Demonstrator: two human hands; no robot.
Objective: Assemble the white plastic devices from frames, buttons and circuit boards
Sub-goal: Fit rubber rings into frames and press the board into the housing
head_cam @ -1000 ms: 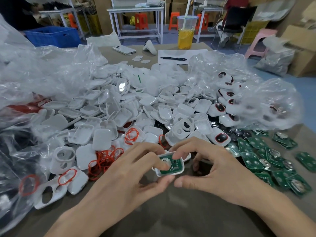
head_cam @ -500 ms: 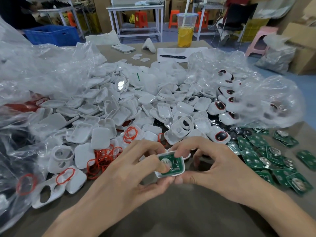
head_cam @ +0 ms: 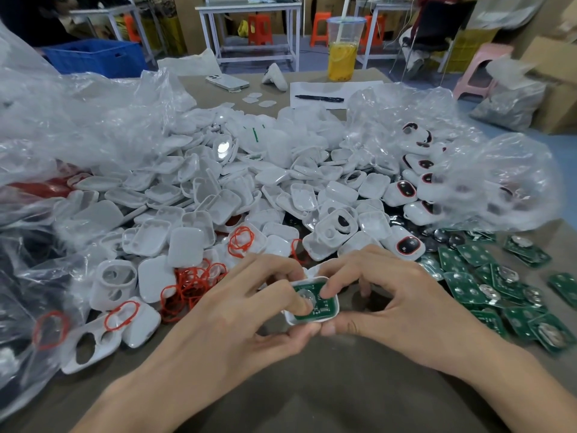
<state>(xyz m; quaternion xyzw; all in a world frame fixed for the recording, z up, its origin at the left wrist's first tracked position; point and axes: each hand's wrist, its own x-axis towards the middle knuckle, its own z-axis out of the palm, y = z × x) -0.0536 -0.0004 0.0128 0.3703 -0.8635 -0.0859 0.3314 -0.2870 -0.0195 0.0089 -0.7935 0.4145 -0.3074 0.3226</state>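
Pinching a small white plastic frame [head_cam: 312, 322] between them, the two hands meet just in front of the big heap of white plastic shells [head_cam: 249, 189] that fills the middle of the grey-brown table [head_cam: 312, 389]. A green circuit board [head_cam: 325, 307] sits inside the frame, face up. The left hand [head_cam: 237, 310] has its thumb curled under the frame's near edge and its forefinger bent down onto the board's round metal centre. The right hand [head_cam: 402, 307] grips from the other side, thumb below and forefinger tip on the board's far corner; its other fingers are curled loosely behind. Whether the frame touches the table I cannot tell.

To the right of the heap lie loose green circuit boards [head_cam: 487, 285], many overlapping, spread towards the table's edge. At the heap's right edge sit finished white devices with red-rimmed dark buttons [head_cam: 406, 245], more of them inside a crumpled clear plastic bag [head_cam: 499, 182]. At the heap's near left corner is a tangle of thin red rubber rings [head_cam: 193, 282], beside open white frames with oval holes [head_cam: 114, 282]. Left of the heap, another large clear bag [head_cam: 78, 120] billows up. Beyond the heap are a white phone [head_cam: 226, 81], a black pen [head_cam: 318, 98] on a sheet of paper, and a clear cup of yellow drink [head_cam: 343, 57].
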